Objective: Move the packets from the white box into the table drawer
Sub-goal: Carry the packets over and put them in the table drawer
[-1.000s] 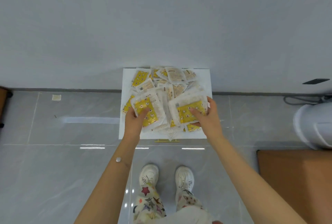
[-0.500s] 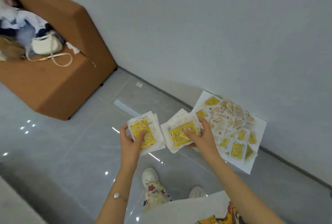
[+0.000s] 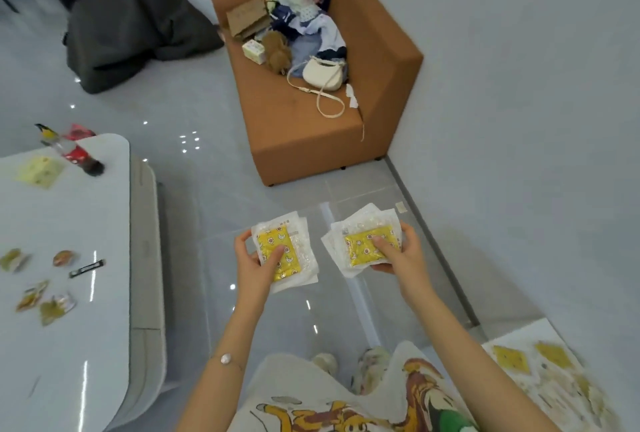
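My left hand [image 3: 254, 267] grips a small stack of white packets with yellow printed centres [image 3: 292, 229], thumb pressed on top. My right hand [image 3: 401, 256] holds a second such stack of packets [image 3: 360, 223] the same way. Both stacks hang in front of me over the grey floor. The white box [image 3: 512, 333] with several more packets [image 3: 510, 359] lies at the lower right by the wall, blurred. The white table [image 3: 69, 223] stands to my left; its side panel [image 3: 143, 244] faces me, and I cannot tell where the drawer is.
On the table lie a bottle [image 3: 74, 152], a yellow packet [image 3: 40, 172], small snack wrappers [image 3: 52, 307] and a dark clip [image 3: 86, 268]. A brown sofa [image 3: 311, 133] with clothes and a white bag [image 3: 323, 75] stands ahead by the wall. A dark heap [image 3: 128, 29] lies beyond.
I have lifted both stacks out of the white box and turned left; the box has slid to the lower right and the table and sofa have come into view.
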`<state>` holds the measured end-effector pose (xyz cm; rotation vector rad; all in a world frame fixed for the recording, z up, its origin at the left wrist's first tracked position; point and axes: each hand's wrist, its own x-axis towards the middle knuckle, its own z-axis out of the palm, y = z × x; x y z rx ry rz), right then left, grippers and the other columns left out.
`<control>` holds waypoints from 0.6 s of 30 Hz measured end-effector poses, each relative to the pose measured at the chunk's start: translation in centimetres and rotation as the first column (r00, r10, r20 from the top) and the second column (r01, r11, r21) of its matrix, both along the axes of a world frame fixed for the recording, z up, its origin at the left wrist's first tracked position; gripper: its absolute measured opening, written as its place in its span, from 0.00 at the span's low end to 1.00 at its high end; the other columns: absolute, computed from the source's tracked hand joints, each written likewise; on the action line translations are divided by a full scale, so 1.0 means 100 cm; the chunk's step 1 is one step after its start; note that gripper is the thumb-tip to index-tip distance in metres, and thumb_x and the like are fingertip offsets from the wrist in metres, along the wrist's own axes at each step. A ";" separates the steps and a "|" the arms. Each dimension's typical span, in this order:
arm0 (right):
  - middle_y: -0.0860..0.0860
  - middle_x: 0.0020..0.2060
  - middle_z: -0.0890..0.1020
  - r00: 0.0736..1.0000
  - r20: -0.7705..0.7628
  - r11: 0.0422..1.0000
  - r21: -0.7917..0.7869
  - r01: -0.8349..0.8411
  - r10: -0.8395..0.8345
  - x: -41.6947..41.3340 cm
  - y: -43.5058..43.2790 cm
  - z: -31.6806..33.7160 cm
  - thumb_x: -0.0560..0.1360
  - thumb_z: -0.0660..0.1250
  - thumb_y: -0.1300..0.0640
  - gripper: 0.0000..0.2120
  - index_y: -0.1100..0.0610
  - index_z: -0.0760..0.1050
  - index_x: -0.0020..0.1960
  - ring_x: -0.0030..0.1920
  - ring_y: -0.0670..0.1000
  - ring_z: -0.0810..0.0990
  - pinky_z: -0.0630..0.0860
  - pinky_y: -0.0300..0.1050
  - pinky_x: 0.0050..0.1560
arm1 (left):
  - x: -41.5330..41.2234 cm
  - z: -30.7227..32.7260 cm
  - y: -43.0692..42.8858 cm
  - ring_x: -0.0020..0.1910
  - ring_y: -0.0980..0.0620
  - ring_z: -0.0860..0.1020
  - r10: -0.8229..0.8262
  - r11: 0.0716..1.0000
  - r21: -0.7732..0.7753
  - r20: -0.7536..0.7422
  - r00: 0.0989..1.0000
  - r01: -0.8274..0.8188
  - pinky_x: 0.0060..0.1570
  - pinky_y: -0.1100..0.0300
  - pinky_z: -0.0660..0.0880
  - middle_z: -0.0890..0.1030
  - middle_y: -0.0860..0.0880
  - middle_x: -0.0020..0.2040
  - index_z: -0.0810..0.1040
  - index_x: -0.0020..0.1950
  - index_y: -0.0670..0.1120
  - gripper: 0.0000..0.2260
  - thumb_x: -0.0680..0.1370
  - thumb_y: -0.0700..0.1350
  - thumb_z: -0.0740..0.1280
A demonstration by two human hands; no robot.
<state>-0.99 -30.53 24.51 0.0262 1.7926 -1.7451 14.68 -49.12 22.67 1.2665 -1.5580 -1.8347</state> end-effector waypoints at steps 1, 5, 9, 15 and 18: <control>0.52 0.52 0.81 0.999 -0.005 0.999 0.002 -0.038 0.038 -0.006 -0.017 -0.002 0.74 0.70 0.62 0.19 0.54 0.68 0.63 0.44 0.48 0.84 0.83 0.45 0.40 | 0.002 -0.002 -0.012 0.43 0.51 0.84 0.042 0.999 0.008 0.007 0.999 -0.042 0.40 0.58 0.81 0.83 0.49 0.48 0.62 0.64 0.56 0.24 0.75 0.42 0.71; 0.55 0.54 0.81 0.982 -0.018 0.982 0.002 -0.191 0.191 -0.034 -0.086 -0.010 0.75 0.69 0.62 0.18 0.54 0.69 0.62 0.48 0.52 0.83 0.83 0.45 0.41 | 0.004 -0.009 -0.051 0.45 0.50 0.83 0.204 0.979 0.013 0.018 0.979 -0.204 0.42 0.58 0.81 0.81 0.50 0.49 0.61 0.65 0.56 0.24 0.76 0.42 0.70; 0.54 0.53 0.81 0.929 -0.011 0.929 -0.013 -0.369 0.369 -0.070 -0.157 -0.011 0.76 0.69 0.62 0.16 0.54 0.69 0.61 0.47 0.50 0.84 0.83 0.45 0.39 | -0.011 -0.012 -0.088 0.44 0.53 0.83 0.377 0.926 0.000 0.025 0.926 -0.377 0.42 0.57 0.81 0.80 0.53 0.48 0.61 0.66 0.54 0.25 0.76 0.42 0.70; 0.51 0.52 0.81 0.763 -0.008 0.763 -0.020 -0.646 0.646 -0.116 -0.263 -0.011 0.75 0.69 0.61 0.18 0.52 0.69 0.62 0.48 0.51 0.84 0.83 0.49 0.42 | -0.037 -0.012 -0.135 0.45 0.50 0.82 0.647 0.762 0.013 0.036 0.762 -0.648 0.47 0.50 0.81 0.79 0.52 0.50 0.60 0.70 0.50 0.27 0.76 0.42 0.70; 0.51 0.54 0.80 0.638 -0.005 0.638 -0.003 -0.770 0.770 -0.125 -0.314 -0.012 0.75 0.69 0.61 0.19 0.55 0.68 0.64 0.47 0.48 0.84 0.83 0.48 0.41 | -0.035 -0.016 -0.158 0.47 0.47 0.83 0.758 0.650 0.036 0.040 0.651 -0.759 0.51 0.45 0.80 0.80 0.49 0.54 0.60 0.69 0.52 0.27 0.76 0.43 0.71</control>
